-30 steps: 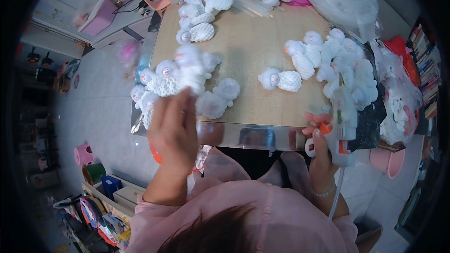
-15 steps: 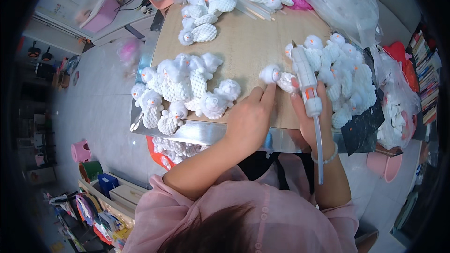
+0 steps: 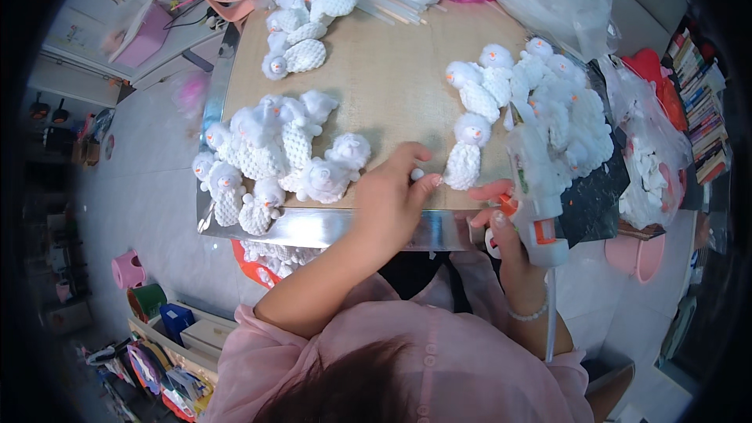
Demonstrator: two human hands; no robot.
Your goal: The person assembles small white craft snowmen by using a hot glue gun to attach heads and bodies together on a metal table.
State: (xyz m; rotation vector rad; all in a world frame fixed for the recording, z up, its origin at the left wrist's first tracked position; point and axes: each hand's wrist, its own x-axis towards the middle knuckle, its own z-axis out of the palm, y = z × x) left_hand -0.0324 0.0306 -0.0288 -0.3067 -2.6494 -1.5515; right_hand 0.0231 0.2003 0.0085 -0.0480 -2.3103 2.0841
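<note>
The left hand (image 3: 388, 202) has thumb and first finger spread; one cannot tell if it pinches the small pale bit (image 3: 416, 175) there. The right hand (image 3: 513, 251) grips a white glue gun (image 3: 539, 180). The snowman doll (image 3: 463, 163) between them has turned: its fluffy head points far now, so its bumpy white body seems easier to reach. It lies on the surface (image 3: 384, 82), orange nose showing.

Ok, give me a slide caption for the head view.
Right hand holding a white glue gun, left hand beside a fluffy white figure on the table.
</note>
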